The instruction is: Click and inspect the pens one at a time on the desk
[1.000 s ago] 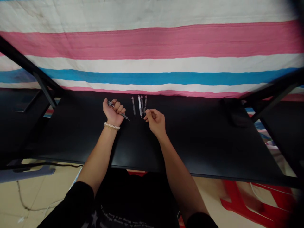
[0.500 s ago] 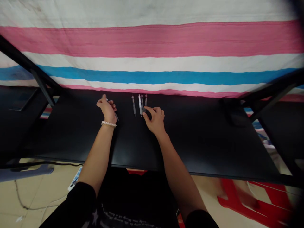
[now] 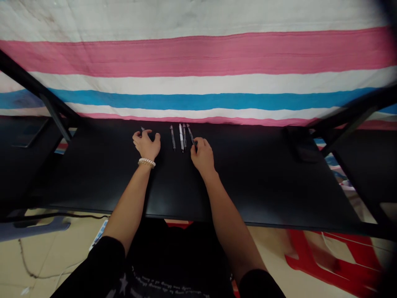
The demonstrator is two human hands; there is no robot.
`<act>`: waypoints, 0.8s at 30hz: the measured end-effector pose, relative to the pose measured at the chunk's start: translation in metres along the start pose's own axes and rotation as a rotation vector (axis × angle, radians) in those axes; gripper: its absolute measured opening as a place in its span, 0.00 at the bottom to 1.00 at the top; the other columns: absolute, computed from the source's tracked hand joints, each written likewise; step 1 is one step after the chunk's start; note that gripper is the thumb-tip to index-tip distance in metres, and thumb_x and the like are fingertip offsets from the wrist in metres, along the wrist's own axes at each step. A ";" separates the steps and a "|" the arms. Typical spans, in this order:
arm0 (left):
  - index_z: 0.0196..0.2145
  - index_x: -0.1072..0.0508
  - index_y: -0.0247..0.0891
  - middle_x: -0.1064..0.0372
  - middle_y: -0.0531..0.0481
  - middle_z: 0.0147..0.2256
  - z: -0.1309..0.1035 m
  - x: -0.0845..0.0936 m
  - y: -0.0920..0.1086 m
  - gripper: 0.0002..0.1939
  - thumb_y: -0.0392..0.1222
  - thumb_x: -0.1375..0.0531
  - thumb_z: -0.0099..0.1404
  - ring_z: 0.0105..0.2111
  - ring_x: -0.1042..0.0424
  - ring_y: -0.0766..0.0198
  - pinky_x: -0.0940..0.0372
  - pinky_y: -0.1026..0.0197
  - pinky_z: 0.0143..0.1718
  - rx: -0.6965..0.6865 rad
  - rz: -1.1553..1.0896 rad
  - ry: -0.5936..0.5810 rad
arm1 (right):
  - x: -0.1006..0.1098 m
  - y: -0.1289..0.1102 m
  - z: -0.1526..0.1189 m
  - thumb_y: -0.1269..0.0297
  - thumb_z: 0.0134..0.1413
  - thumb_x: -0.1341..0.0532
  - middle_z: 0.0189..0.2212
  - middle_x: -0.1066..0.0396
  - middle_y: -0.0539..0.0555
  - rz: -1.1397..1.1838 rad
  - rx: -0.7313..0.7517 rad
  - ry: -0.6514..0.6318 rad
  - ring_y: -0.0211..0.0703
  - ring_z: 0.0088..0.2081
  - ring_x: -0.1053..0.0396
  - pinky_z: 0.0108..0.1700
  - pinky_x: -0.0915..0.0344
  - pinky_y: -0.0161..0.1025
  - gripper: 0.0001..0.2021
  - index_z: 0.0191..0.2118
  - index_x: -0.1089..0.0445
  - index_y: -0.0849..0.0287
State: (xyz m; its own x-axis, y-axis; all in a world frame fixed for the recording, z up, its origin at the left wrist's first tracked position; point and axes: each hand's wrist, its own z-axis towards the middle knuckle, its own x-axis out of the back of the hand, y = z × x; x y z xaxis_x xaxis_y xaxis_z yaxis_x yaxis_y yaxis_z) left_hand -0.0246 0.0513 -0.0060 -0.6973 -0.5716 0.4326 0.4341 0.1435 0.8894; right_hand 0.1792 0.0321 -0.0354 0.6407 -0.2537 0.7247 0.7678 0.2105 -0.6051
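On the black table [image 3: 263, 178], my right hand [image 3: 203, 156] pinches the lower end of a dark pen [image 3: 190, 133], which lies slanted with its top pointing away from me. Just left of it lie another dark pen [image 3: 185, 136], a white pen [image 3: 181, 136] and a further dark pen [image 3: 173, 138], roughly side by side. My left hand [image 3: 146, 145], wearing a pale beaded bracelet, is palm down with thumb and fingers apart. One more pen [image 3: 142, 128] shows only its end beyond those fingers; the hand covers the rest.
A striped cloth [image 3: 198, 54] hangs behind the table. Black metal braces [image 3: 56, 116] stand at both sides. A dark object [image 3: 299, 145] lies near the right back corner. Below are a red plastic stool [image 3: 335, 265] and a power strip [image 3: 99, 234] with cables on the floor.
My left hand has turned palm down and shifted slightly right over its pen. My right fingers have closed on the rightmost pen, whose lower end has swung right, away from the others.
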 end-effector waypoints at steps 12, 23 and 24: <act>0.42 0.26 0.38 0.24 0.42 0.42 -0.012 -0.017 0.010 0.14 0.49 0.34 0.64 0.44 0.23 0.56 0.30 0.53 0.50 0.107 -0.712 -0.307 | 0.002 -0.008 0.002 0.63 0.62 0.41 0.36 0.26 0.55 0.469 0.029 0.172 0.43 0.35 0.28 0.39 0.29 0.42 0.09 0.43 0.24 0.57; 0.35 0.26 0.38 0.20 0.44 0.37 -0.020 -0.009 0.025 0.09 0.45 0.34 0.65 0.38 0.19 0.60 0.26 0.57 0.43 0.256 -1.013 -0.504 | 0.001 -0.025 -0.003 0.44 0.59 0.38 0.25 0.24 0.52 0.977 -0.166 -0.125 0.37 0.23 0.29 0.23 0.32 0.35 0.20 0.33 0.23 0.57; 0.35 0.26 0.37 0.20 0.44 0.36 -0.021 -0.010 0.026 0.09 0.45 0.34 0.65 0.37 0.19 0.60 0.26 0.57 0.42 0.252 -1.009 -0.498 | 0.000 -0.025 -0.003 0.43 0.58 0.37 0.24 0.25 0.52 1.009 -0.196 -0.153 0.37 0.21 0.29 0.22 0.32 0.35 0.21 0.30 0.24 0.58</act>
State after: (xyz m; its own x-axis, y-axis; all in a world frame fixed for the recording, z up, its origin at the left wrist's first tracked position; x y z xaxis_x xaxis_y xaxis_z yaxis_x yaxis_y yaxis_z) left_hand 0.0052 0.0440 0.0096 -0.8346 -0.1438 -0.5317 -0.5363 -0.0082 0.8440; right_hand 0.1603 0.0242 -0.0208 0.9892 0.0804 -0.1230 -0.1306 0.0982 -0.9866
